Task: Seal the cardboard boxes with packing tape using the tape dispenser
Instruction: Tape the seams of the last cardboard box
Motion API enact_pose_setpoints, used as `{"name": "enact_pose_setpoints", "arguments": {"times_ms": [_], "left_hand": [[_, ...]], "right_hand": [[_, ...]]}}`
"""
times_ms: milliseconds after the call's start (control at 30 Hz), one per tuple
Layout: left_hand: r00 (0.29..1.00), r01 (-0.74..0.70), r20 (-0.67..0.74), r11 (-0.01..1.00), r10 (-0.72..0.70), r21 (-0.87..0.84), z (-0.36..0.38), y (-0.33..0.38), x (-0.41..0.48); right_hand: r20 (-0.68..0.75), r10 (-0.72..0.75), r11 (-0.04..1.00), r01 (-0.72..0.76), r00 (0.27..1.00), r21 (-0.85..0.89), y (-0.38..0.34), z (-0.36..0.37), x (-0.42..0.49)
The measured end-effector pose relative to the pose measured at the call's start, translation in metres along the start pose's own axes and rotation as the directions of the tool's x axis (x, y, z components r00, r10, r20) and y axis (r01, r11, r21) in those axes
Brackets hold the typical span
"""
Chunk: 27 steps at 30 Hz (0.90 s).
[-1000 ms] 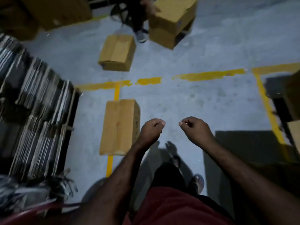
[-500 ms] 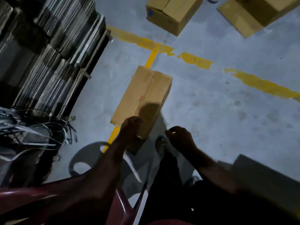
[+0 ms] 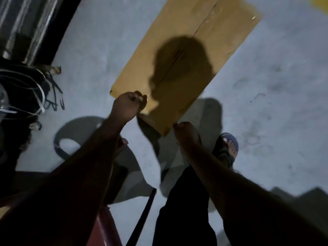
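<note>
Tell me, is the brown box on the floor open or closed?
Closed. The cardboard box lies on the floor with its two top flaps meeting at a middle seam. Whether tape covers the seam, cannot tell.

No writing, label, brand or number can be read on the cardboard box [image 3: 186,68].

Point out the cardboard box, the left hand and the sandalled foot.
cardboard box [image 3: 186,63]: head view, middle of its top face, in the shadow.
left hand [image 3: 127,105]: head view, back of the curled hand.
sandalled foot [image 3: 229,148]: head view, on the toes.
</note>
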<state>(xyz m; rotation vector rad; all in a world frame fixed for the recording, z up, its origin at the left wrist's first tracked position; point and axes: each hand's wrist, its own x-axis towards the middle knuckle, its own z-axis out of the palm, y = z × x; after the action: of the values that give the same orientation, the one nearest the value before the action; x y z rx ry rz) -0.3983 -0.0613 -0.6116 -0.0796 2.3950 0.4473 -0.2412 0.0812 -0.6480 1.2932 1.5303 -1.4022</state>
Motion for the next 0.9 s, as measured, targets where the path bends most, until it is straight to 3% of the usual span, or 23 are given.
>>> {"name": "enact_pose_setpoints", "arguments": {"times_ms": [67,167,233,300,367,467,600,700,800,900], "left_hand": [[0.999,0.032,-0.024,0.999,-0.032,-0.012,0.019,-0.012,0.017],[0.988,-0.002,-0.152,0.994,0.018,0.105,0.026,-0.033,0.052],[0.986,0.074,-0.16,0.987,-0.051,0.141,0.021,-0.043,0.076],[0.98,0.148,-0.146,0.985,-0.133,0.093,0.014,-0.051,0.092],[0.981,0.109,-0.16,0.994,-0.111,-0.024,0.012,-0.062,0.102],[0.982,0.064,-0.177,0.998,-0.065,-0.013,0.01,-0.064,0.088],[0.977,-0.019,-0.209,0.998,0.03,0.054,-0.01,-0.02,0.044],[0.958,-0.013,-0.284,0.997,0.034,0.078,-0.044,0.02,0.01],[0.943,-0.04,-0.331,0.99,-0.006,-0.133,-0.078,0.06,-0.027],[0.962,-0.092,-0.271,0.911,-0.022,-0.401,-0.109,0.103,-0.075]], "right_hand": [[-0.006,0.052,0.996,-0.051,0.999,0.08,0.003,0.019,0.022],[0.032,0.098,0.964,-0.103,0.995,0.244,0.007,0.049,0.041],[-0.009,0.087,0.961,-0.082,0.996,0.263,0.008,0.062,0.045],[-0.033,0.063,0.958,-0.051,0.997,0.284,0.012,0.071,0.049],[-0.028,0.089,0.931,-0.073,0.996,0.357,0.014,0.078,0.052],[-0.081,0.111,0.912,-0.069,0.991,0.405,0.017,0.078,0.049],[-0.287,-0.005,0.963,0.082,0.958,0.257,0.007,0.036,-0.004],[-0.343,-0.198,0.94,0.277,0.918,0.2,0.004,-0.02,-0.051],[-0.332,-0.338,0.916,0.389,0.881,0.099,-0.014,-0.081,-0.112],[-0.347,-0.281,0.891,0.377,0.895,0.251,-0.054,-0.138,-0.153]]}}
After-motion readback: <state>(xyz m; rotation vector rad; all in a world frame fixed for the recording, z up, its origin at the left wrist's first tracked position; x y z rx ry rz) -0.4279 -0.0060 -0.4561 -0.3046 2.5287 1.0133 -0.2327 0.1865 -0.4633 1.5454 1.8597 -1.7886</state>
